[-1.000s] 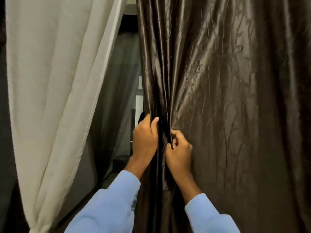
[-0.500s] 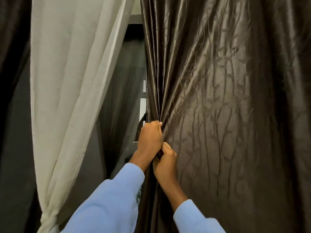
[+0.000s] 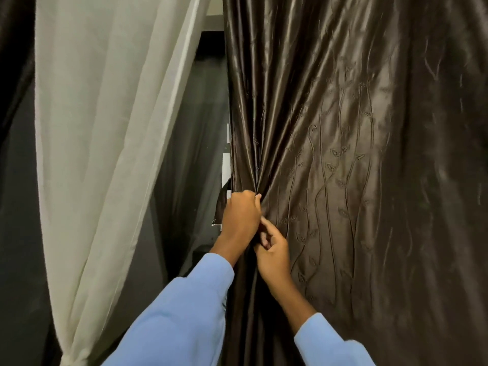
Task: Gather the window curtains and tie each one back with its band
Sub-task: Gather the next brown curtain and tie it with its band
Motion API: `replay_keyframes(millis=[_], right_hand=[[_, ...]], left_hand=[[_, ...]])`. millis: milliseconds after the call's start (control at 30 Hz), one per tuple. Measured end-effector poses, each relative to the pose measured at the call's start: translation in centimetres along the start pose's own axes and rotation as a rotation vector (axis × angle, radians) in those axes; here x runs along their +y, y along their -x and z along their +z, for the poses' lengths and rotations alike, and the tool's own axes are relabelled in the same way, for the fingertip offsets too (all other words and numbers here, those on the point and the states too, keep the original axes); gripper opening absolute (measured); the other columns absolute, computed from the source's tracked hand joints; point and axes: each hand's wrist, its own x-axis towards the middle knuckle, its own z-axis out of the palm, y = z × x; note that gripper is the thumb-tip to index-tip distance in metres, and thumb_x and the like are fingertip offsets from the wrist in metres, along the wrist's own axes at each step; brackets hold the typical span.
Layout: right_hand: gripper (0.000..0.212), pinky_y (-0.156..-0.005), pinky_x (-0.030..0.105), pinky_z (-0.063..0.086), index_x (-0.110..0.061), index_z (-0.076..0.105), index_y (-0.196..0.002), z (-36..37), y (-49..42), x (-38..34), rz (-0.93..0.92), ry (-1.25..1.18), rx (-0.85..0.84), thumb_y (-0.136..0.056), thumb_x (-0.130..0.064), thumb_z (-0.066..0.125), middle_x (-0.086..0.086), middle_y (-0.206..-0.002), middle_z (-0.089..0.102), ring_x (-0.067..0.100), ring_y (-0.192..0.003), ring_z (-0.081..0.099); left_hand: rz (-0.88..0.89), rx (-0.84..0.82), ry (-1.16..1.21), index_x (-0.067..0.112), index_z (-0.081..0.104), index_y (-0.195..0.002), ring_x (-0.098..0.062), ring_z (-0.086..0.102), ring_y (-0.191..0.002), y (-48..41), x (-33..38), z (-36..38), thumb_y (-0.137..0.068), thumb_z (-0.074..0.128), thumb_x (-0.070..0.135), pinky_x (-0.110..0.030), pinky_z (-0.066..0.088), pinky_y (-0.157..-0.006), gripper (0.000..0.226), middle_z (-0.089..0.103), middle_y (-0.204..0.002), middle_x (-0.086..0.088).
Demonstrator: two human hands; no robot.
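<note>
A shiny dark brown curtain [image 3: 356,154] with embroidered vines fills the right half of the head view. My left hand [image 3: 241,216] grips a bunch of pleats at the curtain's left edge. Just below it, my right hand [image 3: 273,256] pinches the cloth with curled fingers. A dark strip of the same cloth [image 3: 221,204], perhaps the band, sticks out left of my left hand. A cream sheer curtain [image 3: 105,128] hangs on the left, gathered and tied near its bottom [image 3: 70,359].
Between the two curtains shows dark window glass [image 3: 195,154] with a black frame [image 3: 211,40]. Another dark curtain [image 3: 15,62] hangs at the far left edge.
My right hand slid down from beside my left hand to just below it, regripping the cloth. More pleats now bunch in my left hand. The view shifted slightly.
</note>
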Motion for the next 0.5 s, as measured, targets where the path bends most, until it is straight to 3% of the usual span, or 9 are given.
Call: replay_keyframes(millis=[33, 100, 200, 267, 333, 433, 500], right_hand=[[0.063, -0.087, 0.035, 0.053, -0.03, 0.063, -0.121, -0.3, 0.0, 0.1, -0.008, 0.072, -0.02, -0.082, 0.018, 0.053, 0.014, -0.081, 0.061, 0.022, -0.074, 0.058], [0.041, -0.082, 0.034, 0.053, -0.03, 0.066, -0.111, -1.6, -0.2, -0.4, -0.115, 0.278, 0.001, -0.083, 0.0, 0.068, -0.001, -0.086, 0.058, 0.011, -0.075, 0.057], [0.03, -0.081, 0.028, 0.052, -0.031, 0.064, -0.109, -5.0, -0.5, -1.6, -0.358, 0.545, 0.346, -0.082, -0.024, 0.073, -0.012, -0.111, 0.053, 0.001, -0.093, 0.056], [0.05, -0.1, 0.039, 0.042, -0.031, 0.056, -0.124, -7.4, -0.9, -2.2, -0.393, 0.748, 0.634, -0.077, -0.035, 0.075, -0.008, -0.132, 0.044, 0.01, -0.119, 0.048], [0.086, -0.109, 0.054, 0.026, -0.026, 0.04, -0.143, -9.3, -1.7, -2.6, -0.256, 0.858, 0.77, -0.069, -0.049, 0.08, 0.001, -0.155, 0.027, 0.022, -0.14, 0.032], [0.131, -0.117, 0.059, 0.011, -0.019, 0.014, -0.155, -11.3, -3.1, -3.0, 0.002, 0.875, 0.769, -0.054, -0.068, 0.082, 0.014, -0.165, 0.0, 0.03, -0.152, 0.004], [0.143, -0.118, 0.06, 0.004, -0.02, 0.004, -0.156, -11.9, -4.2, -3.1, 0.048, 0.856, 0.729, -0.048, -0.076, 0.08, 0.018, -0.164, -0.009, 0.032, -0.152, -0.004]], left_hand=[[0.026, -0.009, -0.07, 0.006, 0.062, -0.074, -0.027, 0.062, -0.069, -0.1, -0.6, 0.1, -0.099, 0.045, 0.025, -0.03, 0.041, -0.058, 0.035, 0.063, -0.069, -0.011], [0.087, -0.027, -0.158, 0.001, 0.062, -0.084, -0.038, 0.064, -0.08, -0.3, -2.0, 0.4, -0.1, 0.042, 0.025, -0.036, 0.048, -0.065, 0.035, 0.066, -0.081, -0.02], [0.184, -0.03, -0.172, -0.002, 0.06, -0.086, -0.042, 0.064, -0.078, -0.2, -3.2, 1.1, -0.1, 0.042, 0.023, -0.044, 0.052, -0.068, 0.034, 0.066, -0.081, -0.025], [0.222, -0.021, -0.162, -0.003, 0.06, -0.084, -0.041, 0.064, -0.073, -0.3, -3.4, 2.0, -0.101, 0.042, 0.022, -0.044, 0.052, -0.065, 0.035, 0.065, -0.078, -0.025], [0.23, -0.025, -0.163, -0.004, 0.06, -0.083, -0.041, 0.063, -0.071, -0.4, -3.4, 2.8, -0.101, 0.043, 0.021, -0.046, 0.052, -0.064, 0.035, 0.065, -0.076, -0.026], [0.237, -0.01, -0.167, -0.005, 0.061, -0.078, -0.043, 0.062, -0.065, -0.4, -3.2, 3.5, -0.099, 0.046, 0.016, -0.045, 0.05, -0.059, 0.033, 0.064, -0.071, -0.027], [0.243, 0.002, -0.169, -0.005, 0.06, -0.074, -0.043, 0.061, -0.06, -0.3, -3.3, 3.8, -0.098, 0.049, 0.014, -0.043, 0.048, -0.055, 0.032, 0.063, -0.066, -0.027]])
